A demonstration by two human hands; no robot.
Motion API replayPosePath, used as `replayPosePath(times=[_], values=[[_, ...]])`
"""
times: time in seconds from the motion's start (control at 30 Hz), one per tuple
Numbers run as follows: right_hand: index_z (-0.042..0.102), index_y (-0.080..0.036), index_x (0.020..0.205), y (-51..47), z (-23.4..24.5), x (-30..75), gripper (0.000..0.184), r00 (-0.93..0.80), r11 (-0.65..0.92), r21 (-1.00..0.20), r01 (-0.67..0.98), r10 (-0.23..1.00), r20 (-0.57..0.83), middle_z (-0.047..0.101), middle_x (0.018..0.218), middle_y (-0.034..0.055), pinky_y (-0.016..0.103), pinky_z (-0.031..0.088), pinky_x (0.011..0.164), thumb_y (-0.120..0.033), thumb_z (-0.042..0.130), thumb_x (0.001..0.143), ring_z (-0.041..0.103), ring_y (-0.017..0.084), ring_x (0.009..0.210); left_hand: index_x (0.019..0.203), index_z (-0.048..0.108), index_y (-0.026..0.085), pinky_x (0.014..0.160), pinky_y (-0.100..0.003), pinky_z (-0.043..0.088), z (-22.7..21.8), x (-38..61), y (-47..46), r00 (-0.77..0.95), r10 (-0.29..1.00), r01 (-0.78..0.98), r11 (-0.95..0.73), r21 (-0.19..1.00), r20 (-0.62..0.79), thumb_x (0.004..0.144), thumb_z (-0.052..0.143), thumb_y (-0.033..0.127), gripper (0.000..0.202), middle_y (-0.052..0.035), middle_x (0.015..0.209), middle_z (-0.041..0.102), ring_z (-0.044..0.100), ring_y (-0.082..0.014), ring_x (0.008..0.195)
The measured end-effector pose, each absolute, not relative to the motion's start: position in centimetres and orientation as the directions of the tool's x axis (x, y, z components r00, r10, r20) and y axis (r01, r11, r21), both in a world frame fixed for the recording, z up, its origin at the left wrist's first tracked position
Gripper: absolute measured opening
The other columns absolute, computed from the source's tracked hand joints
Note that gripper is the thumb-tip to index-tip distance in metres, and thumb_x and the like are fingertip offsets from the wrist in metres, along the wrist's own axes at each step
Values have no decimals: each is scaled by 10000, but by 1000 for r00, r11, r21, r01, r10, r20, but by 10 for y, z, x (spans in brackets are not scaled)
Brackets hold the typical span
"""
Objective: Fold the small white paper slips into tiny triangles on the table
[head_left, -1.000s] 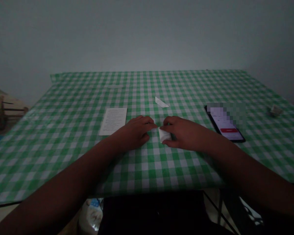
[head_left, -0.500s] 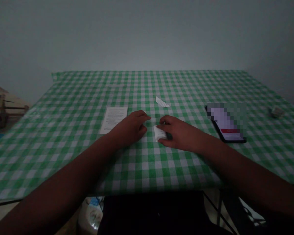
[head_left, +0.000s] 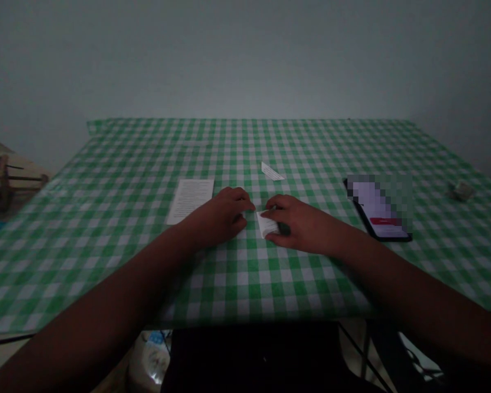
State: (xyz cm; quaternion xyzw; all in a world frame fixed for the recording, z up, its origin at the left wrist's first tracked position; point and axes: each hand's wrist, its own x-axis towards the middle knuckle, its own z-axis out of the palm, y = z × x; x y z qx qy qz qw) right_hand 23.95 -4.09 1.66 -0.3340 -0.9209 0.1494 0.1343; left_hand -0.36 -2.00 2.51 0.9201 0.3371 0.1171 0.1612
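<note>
The small piece of paper (head_left: pixel 267 226) lies on the checked cloth of the desk (head_left: pixel 245 289), near the middle of its width and closer to the near edge than to the far one. The right hand (head_left: pixel 295 222) has its grip closed on it, the forefinger at the side toward the far edge, the thumb at the side toward the near edge. The left hand (head_left: pixel 228 214) has finger and thumb apart with nothing seen between them, its fingertip just beside the paper's far-left corner; whether it touches I cannot tell. Good handling here would mean light, even pressure from the right finger and thumb, since paper this small could buckle or skid on the cloth. The left fingertip should meet the corner flat, pressing down rather than pushing sideways. The left forearm should clear the printed sheet (head_left: pixel 191 197), toward the desk's left edge, lest it drag it along.
</note>
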Motion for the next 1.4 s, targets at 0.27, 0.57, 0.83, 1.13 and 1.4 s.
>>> replayPosePath(times=[0.27, 0.57, 0.83, 1.13, 1.4], values=[[696, -136, 1184, -41, 19, 240, 363, -742, 732, -361, 577, 655, 143, 611, 1233, 166, 482, 501, 1018, -352, 660, 895, 598, 287, 1133, 1132, 660, 178, 1061, -422, 443, 24, -3, -21, 731, 671, 592, -712, 378, 120, 851, 512, 89, 330, -87, 1182, 608, 545, -227, 1150], [673, -106, 1237, -41, 19, 239, 421, -742, 726, -373, 578, 657, 130, 597, 1258, 182, 474, 490, 1033, -356, 658, 899, 591, 284, 1144, 1148, 683, 185, 1050, -430, 446, 27, -1, -23, 735, 672, 600, -706, 375, 91, 849, 532, 110, 343, -91, 1169, 612, 549, -231, 1130], [695, -145, 1208, -42, 20, 239, 372, -737, 717, -403, 569, 662, 137, 614, 1234, 166, 484, 508, 996, -338, 659, 891, 602, 286, 1112, 1126, 691, 194, 1054, -429, 445, 25, -2, -22, 732, 671, 590, -710, 385, 115, 842, 526, 110, 339, -84, 1170, 613, 550, -227, 1130], [697, -133, 1188, -42, 17, 239, 361, -738, 728, -369, 578, 659, 144, 595, 1255, 164, 459, 500, 1024, -353, 640, 908, 595, 278, 1138, 1171, 687, 179, 1067, -426, 436, 29, -1, -22, 732, 675, 592, -698, 402, 93, 840, 528, 100, 376, -97, 1175, 622, 549, -234, 1143], [666, -142, 1244, -42, 17, 238, 401, -733, 720, -373, 586, 667, 135, 596, 1235, 152, 453, 507, 1010, -347, 654, 900, 601, 266, 1115, 1191, 703, 231, 1060, -433, 435, 28, -2, -23, 737, 672, 604, -703, 375, 72, 842, 538, 112, 404, -79, 1188, 606, 536, -237, 1149]])
